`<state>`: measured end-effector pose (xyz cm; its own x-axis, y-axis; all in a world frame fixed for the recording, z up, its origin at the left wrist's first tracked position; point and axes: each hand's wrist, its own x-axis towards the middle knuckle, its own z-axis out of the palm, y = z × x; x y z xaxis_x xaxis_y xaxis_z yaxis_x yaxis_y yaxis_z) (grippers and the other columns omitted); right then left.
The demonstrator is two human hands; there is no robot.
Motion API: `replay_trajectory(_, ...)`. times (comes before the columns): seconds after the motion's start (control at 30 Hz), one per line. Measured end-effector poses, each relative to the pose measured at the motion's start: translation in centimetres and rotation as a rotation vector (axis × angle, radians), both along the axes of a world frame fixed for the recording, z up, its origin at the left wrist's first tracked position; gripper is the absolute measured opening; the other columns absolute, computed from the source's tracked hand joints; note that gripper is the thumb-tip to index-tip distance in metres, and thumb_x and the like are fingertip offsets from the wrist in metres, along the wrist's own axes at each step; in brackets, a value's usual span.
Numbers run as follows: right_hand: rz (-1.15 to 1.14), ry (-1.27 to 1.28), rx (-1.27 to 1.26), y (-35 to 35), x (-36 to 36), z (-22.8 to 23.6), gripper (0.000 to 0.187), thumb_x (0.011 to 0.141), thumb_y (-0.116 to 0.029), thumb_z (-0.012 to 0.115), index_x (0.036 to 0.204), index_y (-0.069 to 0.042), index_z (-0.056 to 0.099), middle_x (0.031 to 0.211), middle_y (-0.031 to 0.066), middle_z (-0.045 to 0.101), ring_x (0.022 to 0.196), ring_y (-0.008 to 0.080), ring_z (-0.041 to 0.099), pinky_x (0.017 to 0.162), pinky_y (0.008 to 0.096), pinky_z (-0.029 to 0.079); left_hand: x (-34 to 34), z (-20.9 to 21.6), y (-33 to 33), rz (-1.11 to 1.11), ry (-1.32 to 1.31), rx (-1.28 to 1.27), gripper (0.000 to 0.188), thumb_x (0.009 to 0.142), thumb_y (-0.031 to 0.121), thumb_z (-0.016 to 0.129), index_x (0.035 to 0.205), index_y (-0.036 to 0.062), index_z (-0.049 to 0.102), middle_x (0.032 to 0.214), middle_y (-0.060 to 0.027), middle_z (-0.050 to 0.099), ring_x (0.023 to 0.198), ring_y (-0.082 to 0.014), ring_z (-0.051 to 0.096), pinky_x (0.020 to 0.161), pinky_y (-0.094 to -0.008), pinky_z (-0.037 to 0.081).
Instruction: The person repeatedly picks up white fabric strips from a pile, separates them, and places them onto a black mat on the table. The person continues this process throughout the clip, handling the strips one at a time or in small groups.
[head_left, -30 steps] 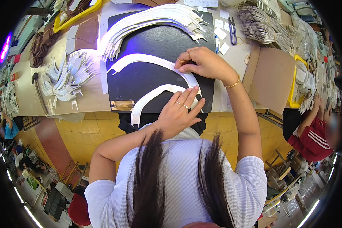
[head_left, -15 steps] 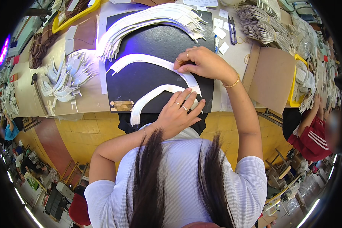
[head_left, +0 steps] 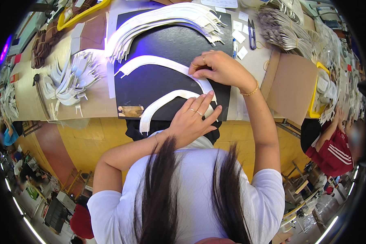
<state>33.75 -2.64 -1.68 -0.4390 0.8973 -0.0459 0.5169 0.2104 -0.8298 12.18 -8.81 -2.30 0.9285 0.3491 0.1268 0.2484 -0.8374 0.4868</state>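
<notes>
Two curved white fabric-like strips lie on a black board (head_left: 158, 44). My left hand (head_left: 193, 120) rests palm down with fingers spread over the right part of the nearer curved strip (head_left: 152, 112). One of its fingertips reaches the lower right end of the farther curved strip (head_left: 158, 61). Over that farther strip's right half, my right hand (head_left: 221, 71) is closed, thumb and index finger pinched at the strip. Whatever lies between those fingertips is hidden. A layered stack of similar white strips (head_left: 162, 24) lies at the board's far side.
Left of the board is a loose pile of white curved pieces (head_left: 71, 81). Scissors (head_left: 252, 34), a pen (head_left: 235, 49) and paper slips lie to the right. Beyond them are grey-brown bundled strips (head_left: 280, 30), a cardboard flap (head_left: 293, 85) and a yellow basket (head_left: 313, 107). A person in red (head_left: 333, 150) sits far right.
The view has shifted slightly. Both hands keep nearly the same places, with the left fingers a little farther up toward the farther strip's end.
</notes>
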Motion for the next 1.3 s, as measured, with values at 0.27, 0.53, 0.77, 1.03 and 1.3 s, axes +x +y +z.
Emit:
replay_trajectory(0.27,-0.015,-0.005,0.001,-0.1,0.0,0.1,0.013,0.085,-0.016,0.070,0.094,-0.007,0.071,0.082,0.0071,0.071,0.078,0.0274,0.062,0.073,0.0392,0.049,0.1,-0.3,-0.1,0.006,-0.020,-0.008,0.068,0.080,0.045,0.076,0.133,0.0094,0.054,0.146,-0.0256,0.041,0.125,-0.0357,0.049,0.104,-0.0453,0.042)
replay_trajectory(0.53,-0.064,0.058,0.049,-0.5,-0.1,-0.1,0.012,0.086,-0.014,0.070,0.094,-0.005,0.072,0.086,0.0073,0.068,0.080,0.0269,0.063,0.073,0.0369,0.051,0.3,-0.1,-0.1,0.032,-0.029,0.013,0.054,0.085,0.041,0.070,0.125,0.0081,0.058,0.142,-0.0258,0.047,0.124,-0.0361,0.050,0.103,-0.0445,0.042)
replay_trajectory(0.77,-0.084,0.048,-0.019,-0.4,-0.4,0.4,0.010,0.086,-0.011,0.070,0.092,-0.003,0.072,0.085,0.0103,0.065,0.078,0.0290,0.064,0.070,0.0365,0.051,0.2,-0.5,-0.3,0.069,-0.073,0.081,0.043,0.085,0.038,0.070,0.113,0.0068,0.060,0.136,-0.0276,0.053,0.122,-0.0383,0.052,0.103,-0.0453,0.042)
replay_trajectory(1.03,-0.103,0.003,0.073,-0.5,-0.9,0.0,0.007,0.084,-0.010,0.070,0.087,-0.004,0.071,0.083,0.0096,0.066,0.076,0.0308,0.063,0.070,0.0383,0.050,0.6,-0.5,-0.2,0.058,-0.090,0.037,0.039,0.083,0.039,0.074,0.099,0.0071,0.056,0.136,-0.0254,0.053,0.134,-0.0406,0.046,0.113,-0.0519,0.034)
replay_trajectory(1.3,-0.135,-0.026,0.101,-0.7,-1.4,-0.2,0.005,0.083,-0.010,0.071,0.085,-0.006,0.072,0.083,0.0080,0.063,0.078,0.0292,0.061,0.072,0.0401,0.047,0.8,-0.9,0.1,0.045,-0.101,0.039,0.036,0.085,0.037,0.073,0.094,0.0084,0.054,0.134,-0.0254,0.055,0.136,-0.0418,0.044,0.115,-0.0531,0.032)
